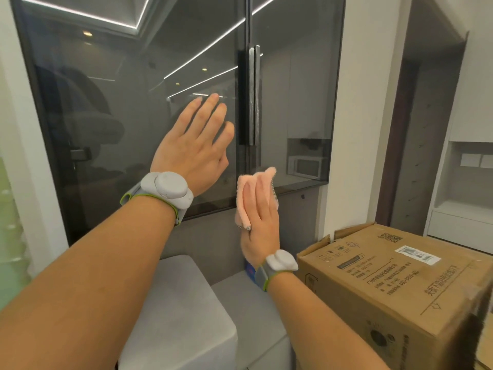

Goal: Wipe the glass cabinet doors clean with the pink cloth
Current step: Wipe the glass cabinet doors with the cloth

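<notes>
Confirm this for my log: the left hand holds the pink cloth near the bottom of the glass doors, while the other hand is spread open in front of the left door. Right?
Not quite. The head view shows the right hand holding the pink cloth, low near the bottom of the glass doors. The left hand is the one spread open in front of the left door.

Pink cloth [248, 198] against dark smoked-glass cabinet doors [138, 108]; brown cardboard box [400, 284] with black print; grey wristbands [170, 190] edged green.
</notes>
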`<act>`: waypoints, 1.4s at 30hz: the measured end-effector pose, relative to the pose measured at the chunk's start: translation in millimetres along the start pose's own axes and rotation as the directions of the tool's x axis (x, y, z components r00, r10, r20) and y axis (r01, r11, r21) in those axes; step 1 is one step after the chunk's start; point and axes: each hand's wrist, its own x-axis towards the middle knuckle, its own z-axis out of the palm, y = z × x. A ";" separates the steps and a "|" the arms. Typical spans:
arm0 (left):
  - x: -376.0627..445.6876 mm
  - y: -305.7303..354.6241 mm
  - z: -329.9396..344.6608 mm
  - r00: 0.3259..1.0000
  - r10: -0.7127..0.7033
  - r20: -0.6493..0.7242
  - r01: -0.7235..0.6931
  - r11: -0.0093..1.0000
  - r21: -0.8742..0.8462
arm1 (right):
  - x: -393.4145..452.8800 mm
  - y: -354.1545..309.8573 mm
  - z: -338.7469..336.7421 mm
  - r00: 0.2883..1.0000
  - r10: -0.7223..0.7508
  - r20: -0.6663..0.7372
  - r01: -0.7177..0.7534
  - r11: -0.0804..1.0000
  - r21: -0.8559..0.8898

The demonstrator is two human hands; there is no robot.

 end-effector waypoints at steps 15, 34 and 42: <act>-0.5 -1.4 0.0 1.000 0.012 0.005 -0.012 1.000 0.023 | 145.5 -23.7 -58.7 0.896 0.306 -0.323 -0.251 0.947 0.202; -0.4 -2.6 4.4 1.000 0.013 0.006 -0.013 1.000 -0.007 | 193.7 -36.1 -54.2 0.997 0.050 -0.059 -0.059 0.987 -0.153; -0.2 -3.2 -0.3 0.999 0.005 0.033 -0.005 1.000 0.003 | 181.2 -34.8 -74.7 0.932 0.249 -0.263 -0.212 0.964 0.161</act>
